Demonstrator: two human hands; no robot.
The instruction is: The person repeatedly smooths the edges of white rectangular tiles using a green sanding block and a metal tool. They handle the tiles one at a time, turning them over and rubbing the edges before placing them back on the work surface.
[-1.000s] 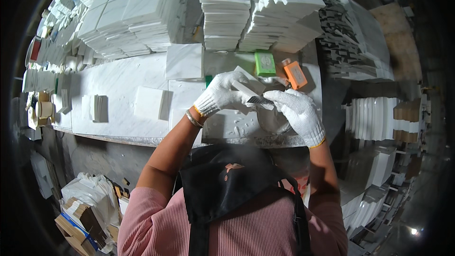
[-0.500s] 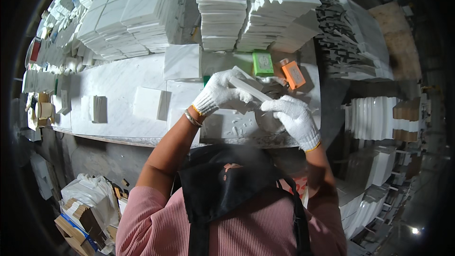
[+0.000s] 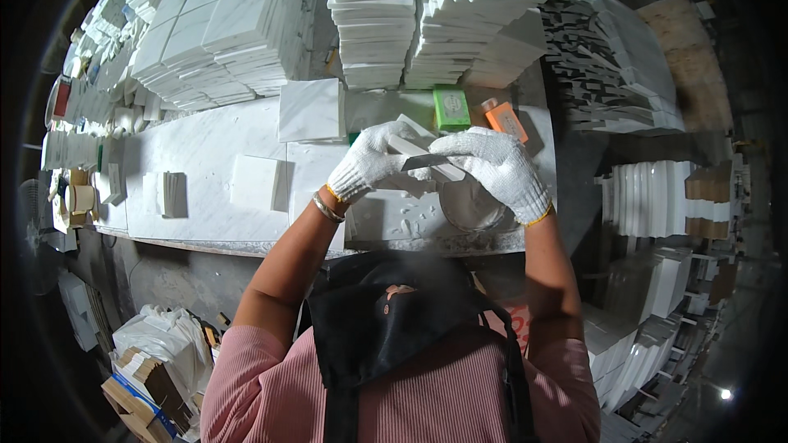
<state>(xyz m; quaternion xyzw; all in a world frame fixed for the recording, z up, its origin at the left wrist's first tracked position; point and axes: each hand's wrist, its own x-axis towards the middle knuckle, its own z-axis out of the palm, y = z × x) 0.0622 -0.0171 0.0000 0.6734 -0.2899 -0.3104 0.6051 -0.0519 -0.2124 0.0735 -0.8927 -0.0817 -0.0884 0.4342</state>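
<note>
White knitted gloves cover both of my hands. My left hand (image 3: 367, 162) is closed around a white marble tile (image 3: 400, 145), held tilted above the worktable with its narrow edge facing up. In my right hand (image 3: 492, 166) is a thin flat grey scraper blade (image 3: 428, 162), lying across the tile's edge. The blade's handle, if it has one, is hidden by the glove. Below my right hand a round dish (image 3: 474, 212) stands on the table, partly covered by the glove. White scraps (image 3: 408, 220) lie beside the dish.
Behind my hands are a green box (image 3: 451, 108) and an orange box (image 3: 506, 121). Tall stacks of marble tiles (image 3: 376, 25) line the table's back. A square tile (image 3: 312, 111), a small tile stack (image 3: 256, 180) and another small stack (image 3: 168, 194) sit to the left.
My right hand has moved left and up, bringing the grey blade across the tile's edge. My left hand, still holding the tile, has shifted slightly left.
</note>
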